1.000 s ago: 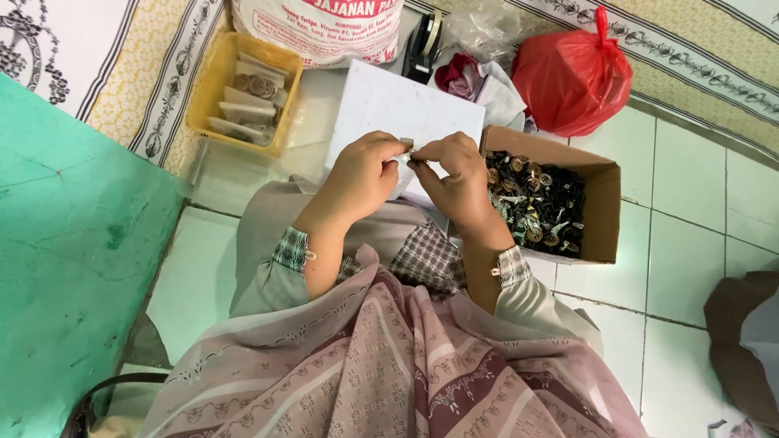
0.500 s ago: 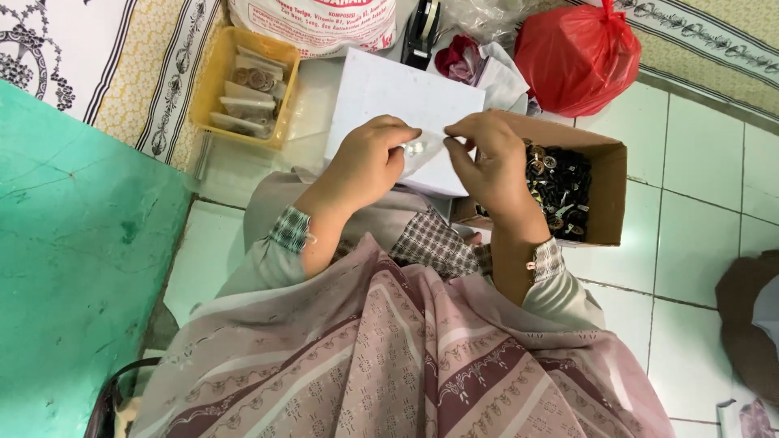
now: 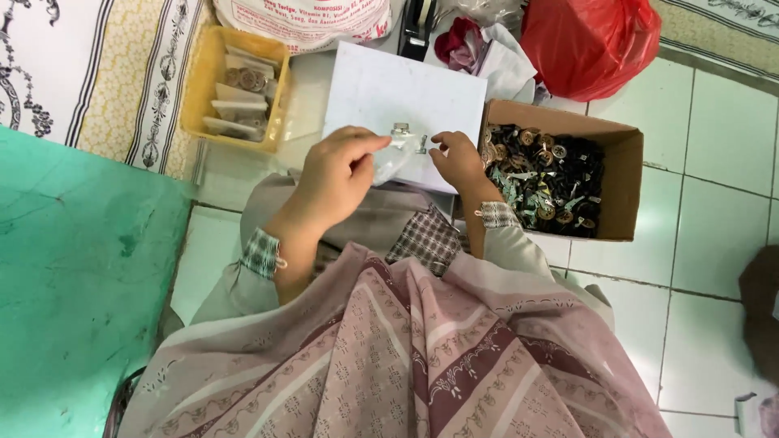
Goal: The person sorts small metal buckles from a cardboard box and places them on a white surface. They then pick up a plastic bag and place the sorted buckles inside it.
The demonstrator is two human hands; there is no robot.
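left hand (image 3: 337,174) pinched the small clear bag (image 3: 389,158) over the white board (image 3: 406,93), fingers clamped; right hand (image 3: 458,158) nipped a metal fitting (image 3: 421,144) beside it. best held taut, mouth open.

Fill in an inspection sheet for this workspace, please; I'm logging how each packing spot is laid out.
Surface: white tiled floor, with a white flat box lying on it as a work top.
Job's things: small clear plastic bag with a small metal piece at its top; cardboard box of small dark and metal parts.
Clutter: yellow tray of filled packets, red plastic bag, printed sack.
Grips: left hand pinches the bag; right hand pinches at its other edge.
Cables: nothing seen.
Surroundings: green surface to the left, patterned mat.
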